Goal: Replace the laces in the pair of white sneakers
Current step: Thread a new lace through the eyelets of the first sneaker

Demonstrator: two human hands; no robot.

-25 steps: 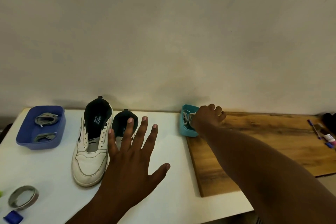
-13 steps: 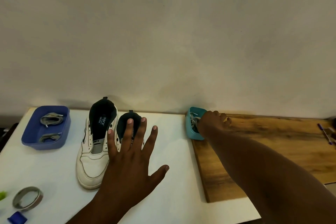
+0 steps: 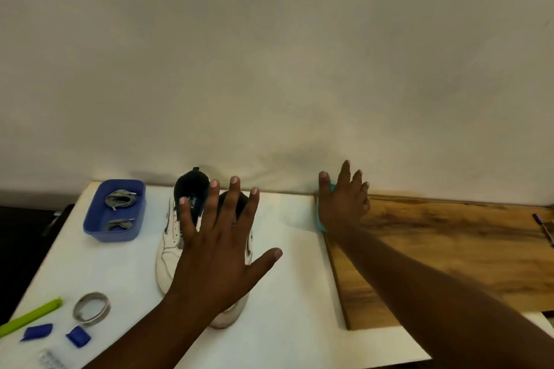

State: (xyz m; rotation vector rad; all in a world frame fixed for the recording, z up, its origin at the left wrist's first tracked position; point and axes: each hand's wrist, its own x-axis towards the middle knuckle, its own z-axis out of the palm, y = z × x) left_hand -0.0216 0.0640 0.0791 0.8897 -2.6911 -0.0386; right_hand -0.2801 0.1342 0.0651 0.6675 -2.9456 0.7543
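Two white sneakers without laces stand side by side on the white table [image 3: 284, 293]. The left sneaker [image 3: 171, 246] shows its dark lining; the right sneaker [image 3: 236, 311] is mostly hidden behind my left hand [image 3: 218, 249], which hovers over them with fingers spread. My right hand [image 3: 341, 204] is stretched out at the back, fingers straight, over a small teal tray [image 3: 320, 223] that it almost fully covers. A blue tray [image 3: 99, 228] at the back left holds two grey coiled laces [image 3: 120, 201].
A wooden board [image 3: 449, 249] covers the table's right side, with pens [image 3: 544, 226] at its far right edge. Near the front left lie a tape roll [image 3: 91, 308], a green stick [image 3: 30, 320] and two blue pieces [image 3: 78, 336]. A plain wall rises behind.
My right hand has opened its curled fingers and lifted above the teal tray. The view has shifted, so the table sits lower and further right. My left hand stays spread over the sneakers.
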